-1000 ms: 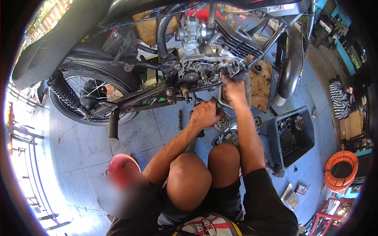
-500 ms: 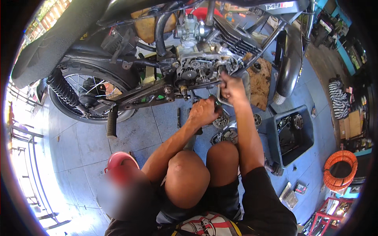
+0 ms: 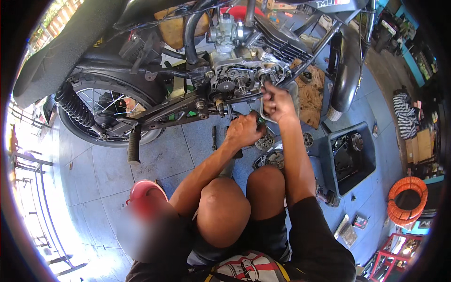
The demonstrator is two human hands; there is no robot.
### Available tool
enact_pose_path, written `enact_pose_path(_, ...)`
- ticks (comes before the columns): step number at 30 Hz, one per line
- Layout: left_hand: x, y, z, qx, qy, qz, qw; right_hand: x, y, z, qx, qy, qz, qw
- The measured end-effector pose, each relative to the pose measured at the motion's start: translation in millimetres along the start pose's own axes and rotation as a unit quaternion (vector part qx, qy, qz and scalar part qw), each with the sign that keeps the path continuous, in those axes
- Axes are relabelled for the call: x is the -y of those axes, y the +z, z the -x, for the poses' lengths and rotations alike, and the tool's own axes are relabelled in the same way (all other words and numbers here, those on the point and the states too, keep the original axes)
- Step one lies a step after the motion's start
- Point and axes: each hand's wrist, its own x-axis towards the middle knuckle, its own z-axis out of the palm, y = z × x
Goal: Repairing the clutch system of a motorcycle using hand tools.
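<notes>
In front of me is a motorcycle engine (image 3: 239, 70) with its side opened, baring a gear (image 3: 225, 86) and a shaft (image 3: 241, 84) near its middle. My right hand (image 3: 280, 102) reaches up to the front shaft end (image 3: 265, 76), its fingers curled and pinched just below it. What they grip, if anything, is too small to tell. Lower and to the left, my left hand (image 3: 245, 130) is closed under the engine's bottom edge. Something dark shows beside its thumb, but its kind is hidden. Round metal engine parts (image 3: 264, 142) lie on the floor beside that hand.
A dark bin (image 3: 331, 164) with metal parts stands at the right. Beyond my right hand lies an oily board (image 3: 310, 101). A rear wheel (image 3: 105, 101) and footrest (image 3: 134, 145) are at the left. A red container (image 3: 148, 188) sits by my left arm; an orange tire (image 3: 408, 201) lies far right.
The fingers of my right hand have shifted slightly at the front shaft end, the hand dropping a little. My left hand stays closed in nearly the same place. The view has moved very slightly.
</notes>
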Motion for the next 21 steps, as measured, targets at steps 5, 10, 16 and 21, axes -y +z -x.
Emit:
enact_pose_path(5,0.5,-2.0,5.3,-0.030,0.012,0.011,0.999,9.6,3.2,14.1,0.042,0.000,0.025,0.999)
enact_pose_path(10,4.2,-1.6,2.8,-0.054,0.019,0.033,0.998,-17.3,27.2,20.8,-0.311,-0.327,0.635,0.627)
enact_pose_path(16,1.3,0.3,-0.7,-0.019,0.022,-0.007,1.000,8.8,11.0,18.5,0.033,0.011,-0.068,0.997)
enact_pose_path(21,4.0,-5.0,5.2,-0.020,0.024,0.041,0.999,-1.8,22.0,22.8,-0.203,-0.251,0.537,0.779)
